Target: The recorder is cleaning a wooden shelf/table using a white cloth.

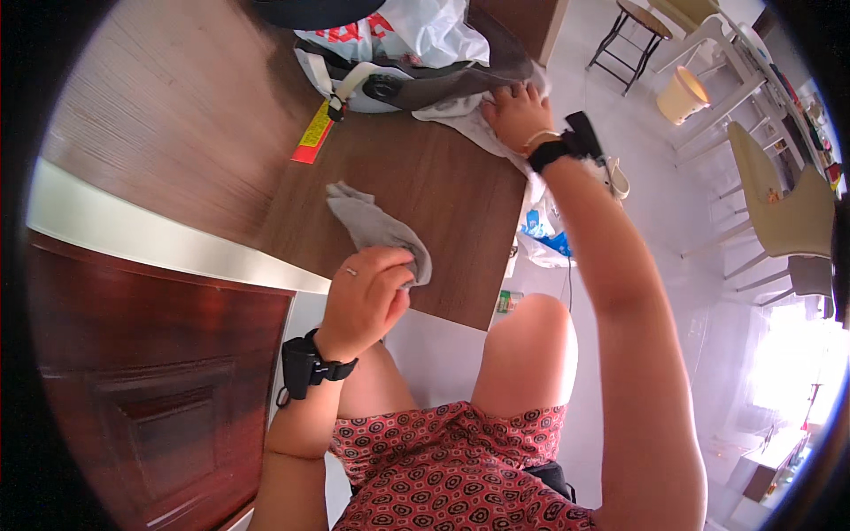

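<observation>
My left hand (365,292) is closed on one end of a grey sock (381,228), whose other end lies on the brown wooden top (416,173). My right hand (518,119) rests at the far right edge of that top, fingers somewhat spread over a pale grey cloth (469,122). The cloth hangs a little over the edge, and part of it is under my hand. Just beyond stands a grey bag (425,88) with a pale strap and black buckle, touching the cloth. Both my wrists carry black strapped devices.
A white plastic bag (434,31) with red print sits in the grey bag. A red and yellow card (313,133) lies beside it. At left is a dark red panelled door (159,398). A stool (633,40), a cream bucket (682,96) and beige chairs (788,212) stand on the floor at right.
</observation>
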The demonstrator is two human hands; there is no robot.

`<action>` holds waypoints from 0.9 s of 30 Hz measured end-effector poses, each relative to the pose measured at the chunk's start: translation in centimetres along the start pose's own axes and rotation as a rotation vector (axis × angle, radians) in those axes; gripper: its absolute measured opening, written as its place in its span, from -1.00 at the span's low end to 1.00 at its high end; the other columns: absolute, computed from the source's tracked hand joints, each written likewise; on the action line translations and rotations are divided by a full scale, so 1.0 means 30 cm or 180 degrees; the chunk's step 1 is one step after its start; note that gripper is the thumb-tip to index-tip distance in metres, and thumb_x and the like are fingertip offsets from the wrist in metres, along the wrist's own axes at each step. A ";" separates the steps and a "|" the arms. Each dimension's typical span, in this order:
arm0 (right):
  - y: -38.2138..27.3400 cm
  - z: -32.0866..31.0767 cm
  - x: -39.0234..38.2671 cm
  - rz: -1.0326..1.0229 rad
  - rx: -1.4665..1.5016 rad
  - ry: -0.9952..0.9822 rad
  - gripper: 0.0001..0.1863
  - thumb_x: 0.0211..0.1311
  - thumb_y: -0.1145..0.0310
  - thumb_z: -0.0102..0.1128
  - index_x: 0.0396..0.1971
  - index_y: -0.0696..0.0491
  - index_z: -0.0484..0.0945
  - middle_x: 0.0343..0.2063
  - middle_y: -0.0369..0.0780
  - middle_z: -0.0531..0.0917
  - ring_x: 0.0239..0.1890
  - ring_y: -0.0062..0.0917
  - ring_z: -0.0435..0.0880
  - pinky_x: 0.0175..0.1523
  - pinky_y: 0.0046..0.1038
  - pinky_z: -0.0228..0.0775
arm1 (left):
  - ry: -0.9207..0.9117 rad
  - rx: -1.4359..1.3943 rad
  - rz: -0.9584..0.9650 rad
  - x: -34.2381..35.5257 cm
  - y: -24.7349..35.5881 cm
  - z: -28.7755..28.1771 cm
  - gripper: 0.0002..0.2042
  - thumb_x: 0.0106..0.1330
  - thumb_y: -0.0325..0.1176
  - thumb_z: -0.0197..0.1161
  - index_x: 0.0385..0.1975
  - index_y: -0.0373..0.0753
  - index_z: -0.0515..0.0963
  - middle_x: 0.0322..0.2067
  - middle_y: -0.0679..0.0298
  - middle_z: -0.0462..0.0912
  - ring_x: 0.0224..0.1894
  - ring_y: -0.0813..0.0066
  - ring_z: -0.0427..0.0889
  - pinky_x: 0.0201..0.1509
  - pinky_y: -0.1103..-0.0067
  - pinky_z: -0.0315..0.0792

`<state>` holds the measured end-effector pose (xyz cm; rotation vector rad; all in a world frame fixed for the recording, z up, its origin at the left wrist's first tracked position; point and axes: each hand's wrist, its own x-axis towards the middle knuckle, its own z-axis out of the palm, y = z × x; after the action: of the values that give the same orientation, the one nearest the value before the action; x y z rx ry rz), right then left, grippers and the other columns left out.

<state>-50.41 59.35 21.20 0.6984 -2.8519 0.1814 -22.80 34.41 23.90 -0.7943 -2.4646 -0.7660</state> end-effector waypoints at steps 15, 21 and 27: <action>-0.067 -0.053 -0.119 -0.2767 0.1319 0.0119 -0.52 0.33 0.00 0.14 0.19 -0.16 0.57 0.30 -0.20 0.50 0.34 -0.18 0.43 0.41 -0.11 0.26 | -0.0134 0.1253 -0.1312 -0.028 -0.052 -0.076 -0.70 0.05 -0.66 0.16 -0.17 -0.32 0.42 -0.06 0.01 0.49 0.01 -0.10 0.50 0.09 0.18 0.42; 0.092 -0.050 0.080 -0.1232 0.1256 -0.0226 -0.47 0.29 -0.11 0.10 0.11 -0.10 0.63 0.13 -0.07 0.63 0.20 -0.12 0.56 0.34 -0.14 0.34 | -0.0488 0.1580 -0.1274 0.001 -0.056 -0.100 -0.69 0.02 -0.62 0.22 -0.20 -0.26 0.44 -0.09 0.12 0.49 -0.06 0.00 0.54 -0.05 0.19 0.44; -0.031 -0.006 0.084 -0.0212 0.0374 -0.0064 -0.36 0.33 -0.18 -0.11 0.16 -0.07 0.62 0.26 -0.06 0.53 0.41 -0.11 0.31 0.46 -0.01 0.05 | -0.0640 0.1996 -0.1186 0.043 -0.030 -0.086 -0.70 0.00 -0.58 0.26 -0.22 -0.24 0.44 -0.10 0.15 0.48 -0.08 0.04 0.55 -0.07 0.22 0.44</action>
<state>-52.13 57.45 21.99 0.8212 -2.8506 0.3357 -23.74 32.71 26.21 -0.1864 -2.8274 0.0110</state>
